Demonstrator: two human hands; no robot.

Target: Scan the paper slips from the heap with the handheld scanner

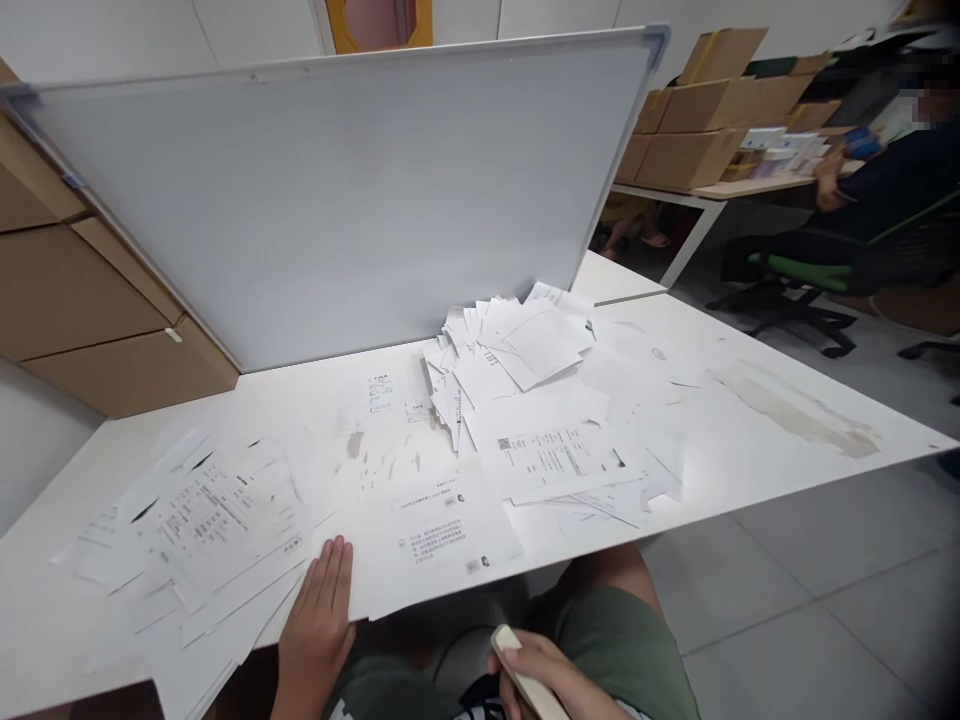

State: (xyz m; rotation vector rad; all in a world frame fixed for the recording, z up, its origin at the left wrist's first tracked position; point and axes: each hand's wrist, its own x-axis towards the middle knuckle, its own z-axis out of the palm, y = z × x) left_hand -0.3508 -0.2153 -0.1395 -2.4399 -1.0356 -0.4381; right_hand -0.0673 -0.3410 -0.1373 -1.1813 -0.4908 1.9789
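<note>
At the near edge of the white table (675, 440) — left hand (319, 620) spread flat beside loose printed papers (225, 530); right hand (559, 680) curled around a pale stick (507, 640).

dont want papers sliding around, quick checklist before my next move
Left hand empty: ok
Right hand free: not ok, it grips a pale stick
Paper pile well back from the table edge: ok
Whiteboard firmly propped: cannot tell, its back is hidden
Lower-left sheets fully on the table: not ok, they hang over the front edge
</note>
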